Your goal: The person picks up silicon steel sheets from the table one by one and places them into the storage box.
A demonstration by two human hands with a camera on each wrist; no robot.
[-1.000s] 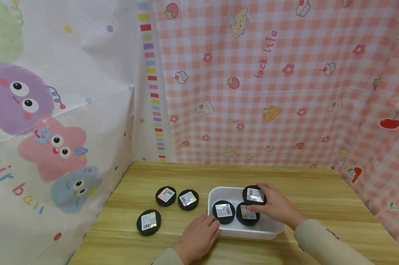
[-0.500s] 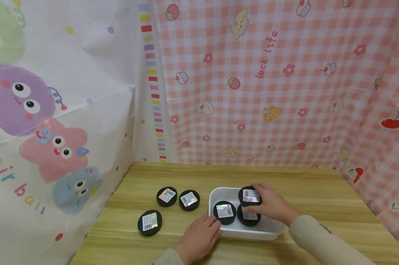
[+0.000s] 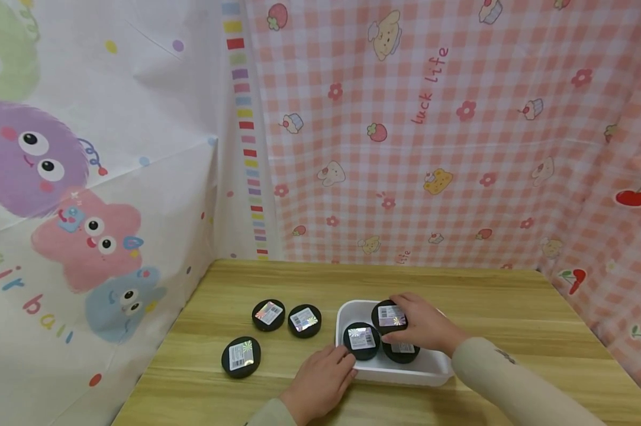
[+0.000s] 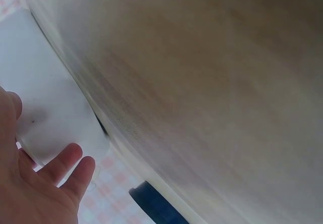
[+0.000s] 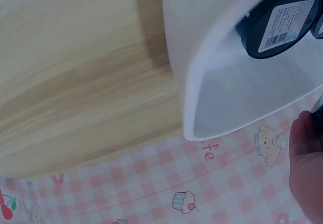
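In the head view, my right hand [image 3: 427, 325] pinches a black round container [image 3: 391, 316] with a white label, between thumb and fingers at the back of the white plastic tray [image 3: 397, 375]. Whether it touches the tray's floor I cannot tell. Two similar containers lie inside: one [image 3: 361, 341] at the left end, another [image 3: 402, 353] partly covered by my right thumb. My left hand [image 3: 322, 378] holds the tray's front left corner; in the left wrist view its fingers [image 4: 65, 163] lie around the tray wall [image 4: 45, 82]. The right wrist view shows the held container only at its edge.
Left of the tray, three more black round containers lie label up on the wooden table [image 3: 277, 390]: one [image 3: 241, 357] nearer the front, one [image 3: 269, 315] and another [image 3: 305, 320] farther back. A pink checked curtain [image 3: 405, 207] hangs behind the table, a white printed one [image 3: 182, 207] at the left.
My right hand has moved left along the tray's back with the container, now close to the left-end one. My left hand and the loose containers on the table stay put.
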